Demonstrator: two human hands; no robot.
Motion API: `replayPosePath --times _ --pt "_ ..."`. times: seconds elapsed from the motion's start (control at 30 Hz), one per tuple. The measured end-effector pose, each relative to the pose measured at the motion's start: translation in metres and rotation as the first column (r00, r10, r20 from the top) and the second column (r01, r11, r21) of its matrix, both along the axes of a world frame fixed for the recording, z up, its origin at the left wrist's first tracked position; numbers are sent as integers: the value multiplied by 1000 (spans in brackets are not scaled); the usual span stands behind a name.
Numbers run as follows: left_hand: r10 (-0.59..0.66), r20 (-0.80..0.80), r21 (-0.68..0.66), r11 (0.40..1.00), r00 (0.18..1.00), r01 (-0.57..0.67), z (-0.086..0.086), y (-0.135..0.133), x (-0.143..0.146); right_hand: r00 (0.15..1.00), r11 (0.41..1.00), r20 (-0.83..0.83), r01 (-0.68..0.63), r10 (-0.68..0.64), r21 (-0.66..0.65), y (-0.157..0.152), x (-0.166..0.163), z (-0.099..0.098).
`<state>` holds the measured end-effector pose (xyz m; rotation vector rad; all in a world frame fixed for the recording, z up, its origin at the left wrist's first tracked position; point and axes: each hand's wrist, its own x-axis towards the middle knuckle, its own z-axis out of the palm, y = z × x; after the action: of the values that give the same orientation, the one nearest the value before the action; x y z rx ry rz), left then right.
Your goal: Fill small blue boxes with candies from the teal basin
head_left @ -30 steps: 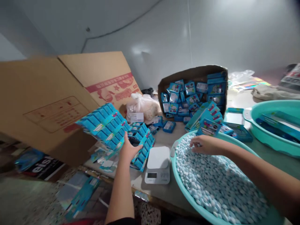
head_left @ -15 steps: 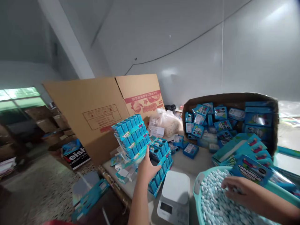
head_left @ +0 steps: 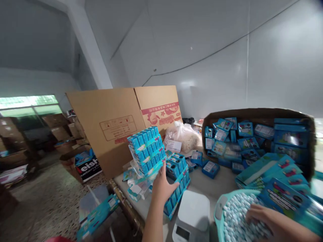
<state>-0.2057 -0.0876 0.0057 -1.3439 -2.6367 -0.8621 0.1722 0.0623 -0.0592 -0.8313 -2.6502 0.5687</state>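
Observation:
My left hand [head_left: 161, 188] rests by an open display tray of small blue boxes [head_left: 174, 191], its thumb and forefinger spread apart; the other fingers are mostly hidden. Just behind it stands a tilted stack of trays [head_left: 147, 149], filled with the same blue boxes. Down in a turquoise basin [head_left: 219, 215], my right hand [head_left: 270, 218] has its fingers curled into pale blue and white candies [head_left: 233, 218]; its fingertips are hidden and slightly blurred. A flat blue printed box [head_left: 284, 198] lies over the basin's far rim.
Between the hands sits a white scale [head_left: 194, 208]. A carton [head_left: 259, 112] on its side holds many blue packs, with flat turquoise packaging [head_left: 264, 168] before it. Behind are a clear bag [head_left: 185, 137] and a big cardboard box [head_left: 111, 124]. Loose packs [head_left: 210, 169] lie on the table.
The view has shifted, so most things sit a little lower and further right. My right hand's fingers have gone deeper into the candies. My left hand stays beside the tray.

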Motion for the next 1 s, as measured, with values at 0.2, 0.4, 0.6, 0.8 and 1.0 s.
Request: replayPosePath --times 0.2,0.4,0.6,0.8,1.0 --pt "44 -307 414 906 951 92 3 -2 36 968 992 233 -78 98 -95 -38 -11 86" --pt "-559 -24 533 694 829 484 1 4 152 972 984 219 -47 85 -174 -25 -1 92" --pt "-752 178 201 659 634 725 -20 7 213 999 997 14 -45 46 -70 -29 5 101" --pt "-736 161 -8 665 658 746 -23 14 212 995 981 54 -71 82 -181 -17 8 90" --pt "-797 67 27 603 600 798 -25 14 213 957 991 -265 131 -115 42 -14 12 96"
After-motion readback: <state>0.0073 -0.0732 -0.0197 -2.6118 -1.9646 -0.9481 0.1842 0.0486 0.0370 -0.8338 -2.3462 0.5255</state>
